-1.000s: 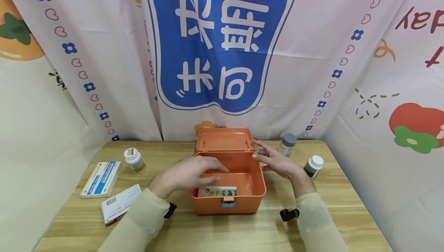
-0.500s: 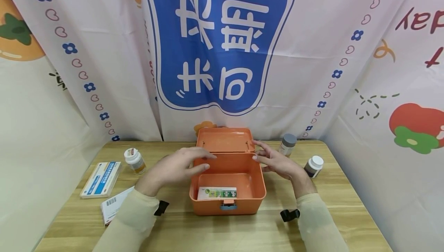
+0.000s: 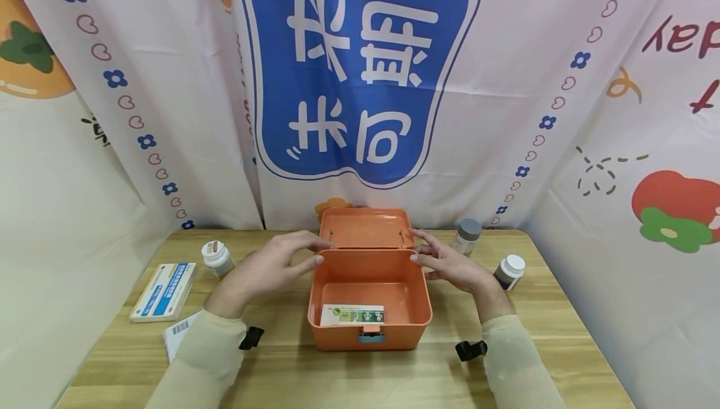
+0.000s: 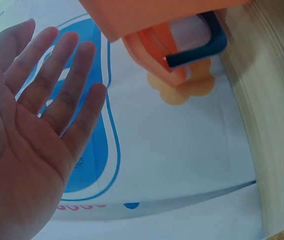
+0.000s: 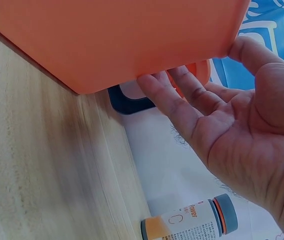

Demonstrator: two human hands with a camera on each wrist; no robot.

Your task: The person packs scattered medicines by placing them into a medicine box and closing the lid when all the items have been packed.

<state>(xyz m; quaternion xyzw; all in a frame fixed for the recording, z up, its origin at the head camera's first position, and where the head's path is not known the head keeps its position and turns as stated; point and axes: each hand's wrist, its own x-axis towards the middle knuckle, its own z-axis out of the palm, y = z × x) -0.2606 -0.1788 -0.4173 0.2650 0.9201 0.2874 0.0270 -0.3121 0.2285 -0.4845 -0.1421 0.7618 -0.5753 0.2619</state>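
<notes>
An orange storage box (image 3: 334, 337) stands on the table with its lid (image 3: 365, 227) raised at the back. Inside, against the front wall, lies a flat white-and-green medicine carton (image 3: 353, 315). My left hand (image 3: 275, 265) is held by the box's back left corner; the left wrist view shows its palm bare and its fingers extended. At the opposite back corner, my right hand (image 3: 450, 265) touches the box with thumb and fingertips. Seen from the right wrist, the thumb meets the orange wall's upper edge, and other fingers (image 5: 169, 102) reach the rear edge.
To the left are a white-lidded pill bottle (image 3: 217, 259), a blue-and-white medicine carton (image 3: 164, 291) and another white carton (image 3: 177, 334) partly under the left sleeve. A grey-capped bottle (image 3: 467, 236) and a white-capped dark bottle (image 3: 509, 271) stand on the right. A printed curtain (image 3: 506, 84) hangs behind.
My left hand has drawn back out from over the box, leftward to its back left corner, leaving the carton inside in full view. My right hand has stayed at the right corner.
</notes>
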